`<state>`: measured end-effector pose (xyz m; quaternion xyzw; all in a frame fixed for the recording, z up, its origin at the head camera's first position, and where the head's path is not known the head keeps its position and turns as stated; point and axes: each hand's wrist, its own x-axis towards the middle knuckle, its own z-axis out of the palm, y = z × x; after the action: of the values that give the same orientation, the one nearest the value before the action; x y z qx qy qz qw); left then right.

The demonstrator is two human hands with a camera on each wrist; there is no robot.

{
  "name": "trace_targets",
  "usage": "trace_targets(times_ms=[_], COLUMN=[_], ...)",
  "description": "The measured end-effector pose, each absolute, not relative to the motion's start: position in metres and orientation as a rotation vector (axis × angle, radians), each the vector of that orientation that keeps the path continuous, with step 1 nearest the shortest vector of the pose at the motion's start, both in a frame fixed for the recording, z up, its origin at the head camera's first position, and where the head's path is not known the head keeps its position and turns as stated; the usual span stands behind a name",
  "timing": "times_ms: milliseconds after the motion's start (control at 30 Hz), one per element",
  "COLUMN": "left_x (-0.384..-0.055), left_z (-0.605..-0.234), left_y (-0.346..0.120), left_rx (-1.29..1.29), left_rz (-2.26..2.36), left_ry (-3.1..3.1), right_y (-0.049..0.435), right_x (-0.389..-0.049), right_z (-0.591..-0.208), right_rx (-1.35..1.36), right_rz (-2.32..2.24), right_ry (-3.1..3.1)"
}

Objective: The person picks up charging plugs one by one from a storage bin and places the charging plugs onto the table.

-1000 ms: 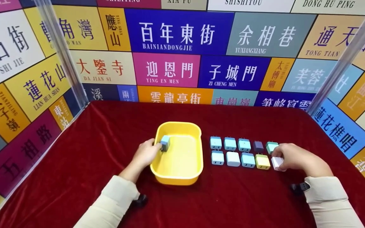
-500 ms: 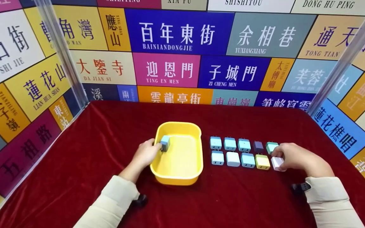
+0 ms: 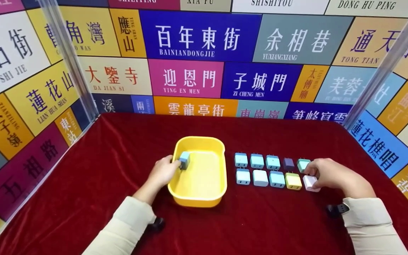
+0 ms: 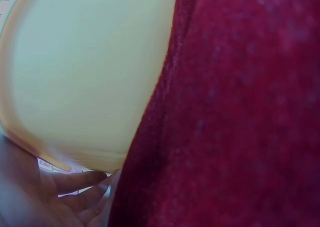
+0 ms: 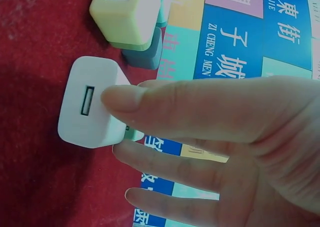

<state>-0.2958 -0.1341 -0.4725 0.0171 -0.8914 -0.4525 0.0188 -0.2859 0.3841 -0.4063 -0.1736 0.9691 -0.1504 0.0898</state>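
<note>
My left hand (image 3: 164, 171) grips the left rim of a yellow plastic tub (image 3: 198, 202), its thumb over the edge. In the left wrist view its fingers lie against the outside of the wall. A blue USB charger (image 3: 185, 160) sits inside the tub, right by the thumb; whether they touch I cannot tell. My right hand (image 3: 331, 177) pinches a white USB charger (image 5: 90, 102) at the right end of the near row. Its thumb lies on the charger's port side, with a finger behind. A green charger (image 3: 303, 165) stands just beyond these fingers, partly covered.
Several chargers stand in two rows right of the tub, including a yellow one (image 3: 293, 181), a dark one (image 3: 289, 163) and a rounded white one (image 3: 260, 177). Dark red cloth (image 3: 253, 223) covers the table. Clear posts (image 3: 384, 67) and sign-printed walls stand behind.
My right hand has shifted very slightly to the right around the white charger, which stays at the end of its row. The left hand and the tub have kept their places.
</note>
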Motion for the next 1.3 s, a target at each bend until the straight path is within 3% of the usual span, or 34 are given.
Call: trace_targets(times_ms=[1133,1300], left_x=[-0.298,-0.324], left_z=[-0.475,-0.504], left_y=[-0.137,-0.145], left_rx=[0.011,0.003], left_rz=[-1.434,-1.384], left_ry=[-2.748,-2.744], right_y=[0.361,0.355], right_x=[-0.273,-0.268], right_z=[-0.382,-0.378], right_rx=[-0.760,-0.801], right_rz=[-0.310,-0.289], right_ry=[3.050,3.084])
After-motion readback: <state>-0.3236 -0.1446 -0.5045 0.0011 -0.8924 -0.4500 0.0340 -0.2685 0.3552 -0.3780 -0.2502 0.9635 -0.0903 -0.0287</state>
